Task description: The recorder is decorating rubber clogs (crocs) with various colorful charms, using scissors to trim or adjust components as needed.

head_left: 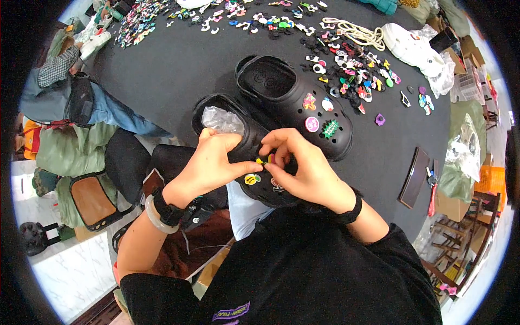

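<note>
A black clog (250, 142) with a crumpled clear plastic bag (222, 120) inside its opening lies nearest me on the table. My left hand (208, 162) is closed on its side, with the thumb stretched across the top. My right hand (306, 170) pinches a small yellow and pink shoe charm (270, 159) against the clog's upper; the fingers partly hide it. A yellow round charm (250, 179) sits near the toe of this clog. Just beyond is the matching clog (303, 122), decorated with several charms, including a pink round one (312, 124) and a green spiky one (330, 129).
Loose charms (352, 70) are scattered over the dark table (162, 76) at the far side. A white clog (414, 49) and a coiled cream cord (355, 32) lie far right. A phone (414, 177) rests near the right edge. Another person's jeans (116, 111) show at left.
</note>
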### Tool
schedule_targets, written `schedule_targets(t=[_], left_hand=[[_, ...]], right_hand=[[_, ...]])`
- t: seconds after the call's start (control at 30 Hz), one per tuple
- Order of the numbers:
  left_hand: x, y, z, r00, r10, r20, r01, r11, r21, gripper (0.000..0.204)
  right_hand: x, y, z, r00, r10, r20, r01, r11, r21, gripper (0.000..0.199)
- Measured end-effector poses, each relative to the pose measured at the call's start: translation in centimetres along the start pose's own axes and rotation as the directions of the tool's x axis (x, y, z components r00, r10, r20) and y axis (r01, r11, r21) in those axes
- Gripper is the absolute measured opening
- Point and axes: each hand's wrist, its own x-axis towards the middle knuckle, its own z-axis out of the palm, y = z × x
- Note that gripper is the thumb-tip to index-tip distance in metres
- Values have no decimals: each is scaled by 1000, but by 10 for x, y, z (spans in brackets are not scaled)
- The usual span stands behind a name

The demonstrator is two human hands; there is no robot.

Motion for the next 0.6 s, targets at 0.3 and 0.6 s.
schedule_targets(t=[0.3, 0.6], left_hand=[[4, -6, 9, 992, 58, -110, -61, 998, -25, 32], [15, 8, 6, 997, -68, -45, 65, 996, -62, 25]], right_hand=[[-29, 23, -28, 992, 107, 67, -125, 909, 398, 46], [-39, 41, -31, 998, -8, 57, -21, 872, 489, 33]])
